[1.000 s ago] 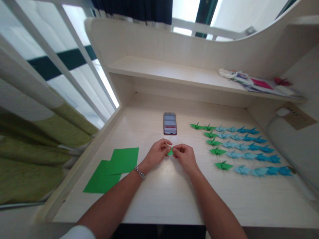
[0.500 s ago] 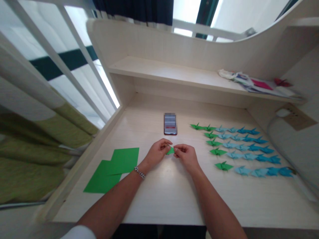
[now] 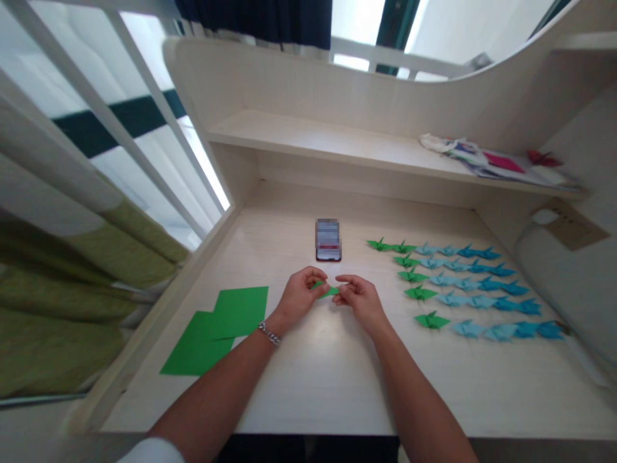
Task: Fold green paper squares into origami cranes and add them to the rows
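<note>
A small piece of folded green paper is stretched between my two hands, just above the desk. My left hand pinches its left end, and the fingers cover part of it. On the other side my right hand pinches the right end between thumb and fingers. Behind the hands a phone lies on the desk, its screen blurred. To the left are overlapping square sheets of green paper.
Rows of folded paper cranes fill the right side: green cranes, light blue cranes and darker blue cranes. A shelf holds papers. A white cable runs along the right wall; slatted railing and curtain border the left.
The green paper now shows as a wider, flatter strip between my fingers. My left hand has shifted slightly left. The cranes, phone and sheets stay where they were.
</note>
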Motion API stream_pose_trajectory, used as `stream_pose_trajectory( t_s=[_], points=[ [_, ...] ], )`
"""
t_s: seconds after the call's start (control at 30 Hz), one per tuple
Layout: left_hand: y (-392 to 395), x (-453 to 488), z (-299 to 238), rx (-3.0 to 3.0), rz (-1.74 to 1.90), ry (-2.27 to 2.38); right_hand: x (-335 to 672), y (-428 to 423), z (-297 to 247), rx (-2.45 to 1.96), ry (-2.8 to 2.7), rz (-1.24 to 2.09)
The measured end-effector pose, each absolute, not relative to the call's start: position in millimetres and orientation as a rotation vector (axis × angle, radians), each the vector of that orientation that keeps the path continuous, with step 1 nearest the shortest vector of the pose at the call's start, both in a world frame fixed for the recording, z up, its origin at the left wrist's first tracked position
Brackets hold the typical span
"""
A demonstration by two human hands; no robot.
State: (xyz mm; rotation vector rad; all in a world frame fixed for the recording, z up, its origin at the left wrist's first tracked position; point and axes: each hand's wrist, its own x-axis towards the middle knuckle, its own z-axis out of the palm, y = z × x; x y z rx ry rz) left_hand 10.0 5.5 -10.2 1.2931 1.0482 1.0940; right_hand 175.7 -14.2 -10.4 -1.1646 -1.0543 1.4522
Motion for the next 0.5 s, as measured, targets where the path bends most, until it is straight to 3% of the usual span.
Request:
stream_pose_trajectory(
  t_s=[0.5],
  points=[
    [2.5,11.9,-9.6,1.345,1.071,1.048,172.5,-15.3,-21.0,-1.349,-1.426,1.294]
  ],
)
